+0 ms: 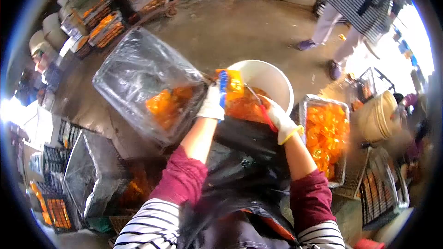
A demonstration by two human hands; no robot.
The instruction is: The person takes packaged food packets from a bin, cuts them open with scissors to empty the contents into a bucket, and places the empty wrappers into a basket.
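My left hand (212, 100), in a white glove, is closed around a blue-edged thing (223, 83) next to an orange piece (236, 84). My gloved right hand (279, 119) is wrapped round a red-handled tool (267, 119), whose thin metal part points toward the orange piece. Both hands are over a white bucket (287, 83) holding orange pieces (244, 108). Just left of my left hand is a tilted crate lined with clear plastic (134, 71), with a few orange pieces (166, 106) inside.
To the right stands a crate of orange pieces (325, 133), with a beige bucket (376, 117) beyond it. A person (355, 4) stands at the upper right. Stacked crates (106, 27) are at the upper left. Another plastic-lined crate (90, 170) is at the lower left.
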